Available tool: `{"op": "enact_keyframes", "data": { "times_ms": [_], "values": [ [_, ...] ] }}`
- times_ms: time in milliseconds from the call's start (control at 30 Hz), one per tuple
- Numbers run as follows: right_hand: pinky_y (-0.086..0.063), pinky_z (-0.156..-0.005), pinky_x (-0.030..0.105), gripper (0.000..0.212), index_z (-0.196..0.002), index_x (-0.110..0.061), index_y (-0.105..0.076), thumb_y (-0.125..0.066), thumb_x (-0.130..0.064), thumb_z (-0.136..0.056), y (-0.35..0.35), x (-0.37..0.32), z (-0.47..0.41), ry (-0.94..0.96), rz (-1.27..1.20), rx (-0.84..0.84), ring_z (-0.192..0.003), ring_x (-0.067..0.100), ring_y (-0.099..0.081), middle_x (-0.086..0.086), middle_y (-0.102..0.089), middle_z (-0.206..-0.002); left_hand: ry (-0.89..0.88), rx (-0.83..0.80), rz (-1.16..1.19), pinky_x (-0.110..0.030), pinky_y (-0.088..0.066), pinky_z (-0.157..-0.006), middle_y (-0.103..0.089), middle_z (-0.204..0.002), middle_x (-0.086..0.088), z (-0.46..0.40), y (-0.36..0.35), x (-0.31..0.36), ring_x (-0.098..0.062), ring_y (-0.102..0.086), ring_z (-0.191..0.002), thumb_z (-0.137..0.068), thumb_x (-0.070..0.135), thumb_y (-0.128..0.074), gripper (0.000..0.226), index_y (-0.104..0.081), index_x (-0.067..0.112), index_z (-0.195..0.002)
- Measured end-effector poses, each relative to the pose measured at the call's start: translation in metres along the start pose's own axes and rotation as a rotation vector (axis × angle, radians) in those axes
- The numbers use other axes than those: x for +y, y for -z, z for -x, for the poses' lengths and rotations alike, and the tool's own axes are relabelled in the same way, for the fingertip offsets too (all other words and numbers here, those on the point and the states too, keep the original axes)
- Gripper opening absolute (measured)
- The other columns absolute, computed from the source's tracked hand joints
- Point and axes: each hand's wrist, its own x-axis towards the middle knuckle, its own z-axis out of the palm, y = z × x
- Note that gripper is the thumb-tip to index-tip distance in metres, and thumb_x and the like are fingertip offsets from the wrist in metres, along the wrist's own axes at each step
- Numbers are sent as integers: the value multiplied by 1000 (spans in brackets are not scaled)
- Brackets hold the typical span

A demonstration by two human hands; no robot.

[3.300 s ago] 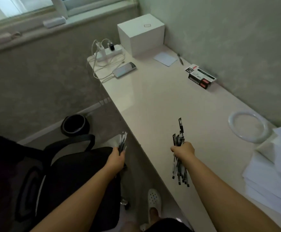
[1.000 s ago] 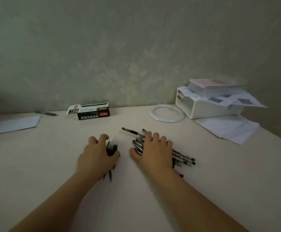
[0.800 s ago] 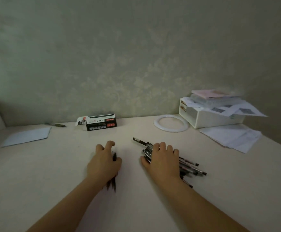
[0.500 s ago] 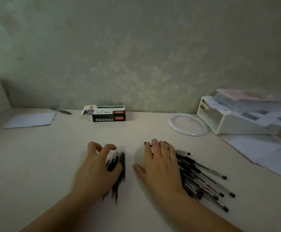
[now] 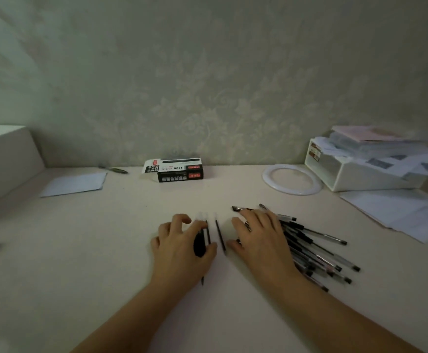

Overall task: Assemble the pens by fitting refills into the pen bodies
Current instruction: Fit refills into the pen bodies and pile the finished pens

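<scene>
Both hands lie palm-down on the bench (image 5: 106,250), a smooth, faintly glossy cream slab, with a narrow gap between them. The left hand (image 5: 179,248) has its fingers curled over a small dark bundle of refills (image 5: 199,244), thumb alongside it; thin black rods poke out beyond the fingertips and one tip shows below the heel of the palm. A single refill (image 5: 220,236), slender and straight, lies loose in the gap just right of that bundle. The right hand (image 5: 261,240) is flat, fingers straight and slightly spread, pressing on the near edge of the pen bodies (image 5: 317,248), a fanned heap of clear plastic barrels with black ends that spreads out to the right of the refills.

Beyond the refills, against the wall, sits a rectangular cardboard pen box (image 5: 179,170), black and white with red labels, one end flap open. Left of that box a dark pen (image 5: 113,169) lies by the wall, and nearer, a pale flat sheet of paper (image 5: 76,184). Right of the box rests a thin white ring (image 5: 269,183), round and smooth, then a white plastic bin (image 5: 355,178) piled with papers, with more loose sheets (image 5: 399,210) lying in front of it. The wall carries a pale embossed floral pattern.
</scene>
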Motion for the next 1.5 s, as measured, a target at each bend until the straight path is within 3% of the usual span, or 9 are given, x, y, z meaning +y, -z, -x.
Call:
{"op": "enact_keyframes", "data": {
  "times_ms": [167,267,333,533,1000,1167,1267,1400,1500],
  "values": [
    [-51,-71,38,29,-81,-18,-70,-79,-44,-72,4,-1,1,-92,21,-11,-84,25,-63,2,-67,-88,-255,-123,-98,-43,-17,-110,-19,-153,16,1,-1,-2,-20,-18,-141,-87,71,-26,54,-26,57,-139],
    [-50,-72,38,41,-96,-18,-70,-67,-56,-79,4,-2,2,-150,46,-17,-88,25,-63,3,-67,-95,-364,-152,-154,-48,-15,-111,-27,-153,12,4,0,-2,-23,-21,-142,-88,68,-13,55,-35,54,-136],
    [-51,-73,38,54,-107,-17,-68,-65,-61,-76,4,-1,2,-163,26,-21,-91,26,-64,3,-67,-99,-325,-135,-133,-48,-19,-110,-35,-146,14,2,2,-5,-20,-27,-139,-87,67,-16,52,-46,50,-127],
    [-48,-70,38,47,-94,-20,-65,-82,-53,-66,-3,3,6,-97,0,52,-83,26,-61,1,-64,-96,-222,-59,-56,-44,-33,-102,-50,-124,17,-5,7,-9,-13,-45,-123,-88,59,-32,34,-59,39,-94],
    [-48,-62,36,30,-75,-15,-66,-86,-36,-67,-3,2,4,29,15,77,-75,25,-60,3,-62,-83,-242,55,49,-33,-35,-97,-57,-119,12,-2,-1,2,-10,-54,-115,-87,38,-60,7,-64,32,-85],
    [-49,-65,33,30,-77,-17,-66,-81,-43,-74,15,2,-8,14,-11,21,-76,21,-62,0,-65,-81,-265,5,164,-25,-41,-93,-58,-113,11,-8,10,23,-9,-56,-105,-87,30,-63,12,-65,27,-98],
    [-47,-73,31,29,-88,-19,-57,-56,-48,-94,34,19,-40,-173,-416,-106,-83,17,-57,-4,-64,-87,-241,-79,317,-16,-42,-85,-61,-107,16,-24,24,44,-1,-56,-97,-91,31,-58,15,-63,28,-105],
    [-45,-55,14,25,-87,-17,-62,-64,-41,-91,58,37,-87,-437,-1121,-59,-65,5,-61,-3,-68,-80,-92,-197,711,-28,-52,-87,-72,-95,3,-50,44,78,-9,-67,-91,-94,31,-56,21,-64,16,-106],
    [-58,-65,24,17,-96,-17,-65,-65,-33,-93,49,37,-87,-524,-1388,-34,-70,9,-68,3,-72,-87,-52,-328,890,-32,-57,-74,-72,-84,-5,-57,46,86,-19,-70,-75,-98,29,-49,22,-60,11,-103]
  ]
}}
